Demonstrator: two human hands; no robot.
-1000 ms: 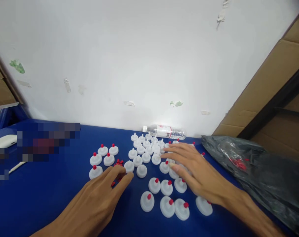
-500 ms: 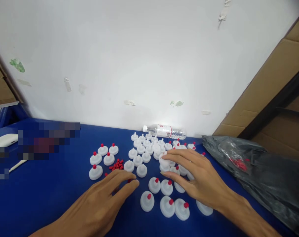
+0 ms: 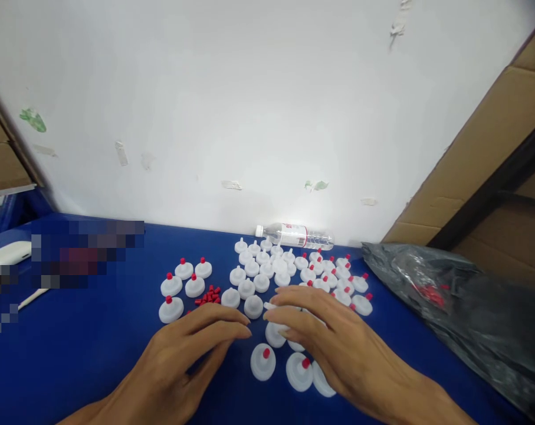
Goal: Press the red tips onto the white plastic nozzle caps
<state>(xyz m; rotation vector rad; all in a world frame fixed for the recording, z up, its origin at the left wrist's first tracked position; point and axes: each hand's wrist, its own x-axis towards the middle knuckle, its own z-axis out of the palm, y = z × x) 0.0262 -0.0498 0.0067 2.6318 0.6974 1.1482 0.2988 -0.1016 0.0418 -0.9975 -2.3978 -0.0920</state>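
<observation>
My right hand [image 3: 327, 336] is closed on a white nozzle cap whose bare spout [image 3: 269, 306] pokes out left of the fingertips; its body is hidden behind my fingers. Across a small gap, my left hand [image 3: 185, 351] has thumb and fingers together in a pinch; what lies between them is hidden. Small red tips [image 3: 209, 294] are heaped just beyond the left hand. Bare white nozzle caps [image 3: 246, 288] stand in the middle. Red-tipped nozzle caps stand at the left [image 3: 171, 285], at the right [image 3: 362, 304] and in front [image 3: 263, 361], some partly covered by my right hand.
The blue table [image 3: 103, 330] meets a white wall [image 3: 267, 106]. A clear plastic bottle [image 3: 294, 235] lies along the wall. A dark plastic bag [image 3: 471, 319] with red pieces on it covers the right side. Cardboard [image 3: 462, 159] stands behind it.
My right hand has moved left and nearer with the white nozzle cap, uncovering red-tipped caps at the right. My left hand's fingers have come together and stay near the red tips.
</observation>
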